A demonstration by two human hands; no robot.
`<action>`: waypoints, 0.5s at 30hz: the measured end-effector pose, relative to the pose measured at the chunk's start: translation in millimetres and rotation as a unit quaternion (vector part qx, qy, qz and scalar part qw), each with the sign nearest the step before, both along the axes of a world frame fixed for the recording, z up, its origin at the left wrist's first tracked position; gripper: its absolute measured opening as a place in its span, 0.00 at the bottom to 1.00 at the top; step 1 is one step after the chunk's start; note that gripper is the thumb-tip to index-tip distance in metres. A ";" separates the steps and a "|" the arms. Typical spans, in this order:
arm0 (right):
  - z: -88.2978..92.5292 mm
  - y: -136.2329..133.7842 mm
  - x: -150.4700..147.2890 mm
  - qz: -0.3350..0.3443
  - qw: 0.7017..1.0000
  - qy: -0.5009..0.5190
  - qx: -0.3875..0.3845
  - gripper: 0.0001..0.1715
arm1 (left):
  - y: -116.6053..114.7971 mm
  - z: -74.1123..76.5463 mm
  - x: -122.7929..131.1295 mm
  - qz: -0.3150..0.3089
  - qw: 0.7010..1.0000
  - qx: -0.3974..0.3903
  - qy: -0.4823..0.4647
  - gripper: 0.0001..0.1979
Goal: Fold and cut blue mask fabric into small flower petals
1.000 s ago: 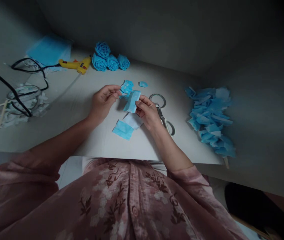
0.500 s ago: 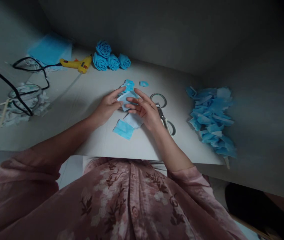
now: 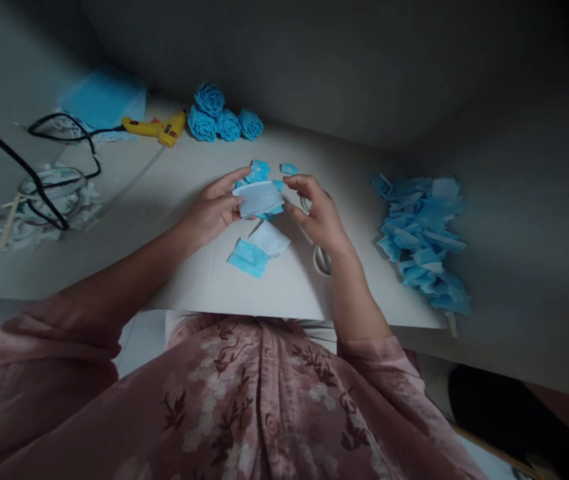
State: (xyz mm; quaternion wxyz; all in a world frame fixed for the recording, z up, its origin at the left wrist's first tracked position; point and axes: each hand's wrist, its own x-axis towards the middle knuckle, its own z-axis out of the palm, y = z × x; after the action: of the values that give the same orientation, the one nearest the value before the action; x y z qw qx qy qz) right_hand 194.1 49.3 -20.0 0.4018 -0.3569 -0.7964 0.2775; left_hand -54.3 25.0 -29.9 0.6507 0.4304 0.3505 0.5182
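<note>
My left hand [image 3: 217,205] pinches a pale blue piece of cloth-like mask material [image 3: 260,200] at its left edge, thumb on top. My right hand [image 3: 317,210] is by the piece's right edge, thumb and forefinger apart with nothing visible between them. Just beyond the held piece lies a crumpled bright blue piece [image 3: 260,169], and a small blue scrap [image 3: 289,169] is to its right. Nearer me, a flat blue square [image 3: 248,258] overlaps a whitish square [image 3: 270,239]. Scissors [image 3: 321,261] lie partly hidden under my right hand and wrist.
A yellow glue gun [image 3: 167,130] with a black cord rests at the back left, beside several blue fabric roses [image 3: 227,125]. White scraps surround a round container [image 3: 51,183] on the left. Loose blue pieces [image 3: 424,233] are heaped at the right edge.
My right hand has moved off the held piece to the right, and its fingers have drawn apart from it. The piece now lies flatter in view, in my left hand.
</note>
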 end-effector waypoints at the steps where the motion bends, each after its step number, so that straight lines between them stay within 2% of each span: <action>1: 1.3 -0.5 0.6 0.023 1.000 -0.005 -0.015 0.24 | 0.0 0.4 0.2 -0.002 1.000 -0.002 -0.003 0.36; 4: 5.1 -1.4 -1.8 0.070 0.996 -0.009 -0.050 0.22 | -0.4 1.6 1.0 -0.014 1.000 -0.007 -0.007 0.39; 8: 8.9 0.8 -7.6 0.081 0.994 -0.002 -0.067 0.08 | 0.4 0.7 1.0 -0.015 1.000 -0.009 -0.012 0.42; 15: 11.6 1.5 -6.0 0.074 0.992 -0.003 -0.104 0.11 | 2.8 -3.9 2.6 -0.012 1.000 -0.019 -0.013 0.32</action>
State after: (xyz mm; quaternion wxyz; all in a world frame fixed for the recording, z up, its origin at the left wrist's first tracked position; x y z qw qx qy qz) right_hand 188.0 50.9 -8.4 0.3385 -0.3379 -0.7885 0.3867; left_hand -51.7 27.8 -33.7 0.6696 0.4156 0.3466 0.5088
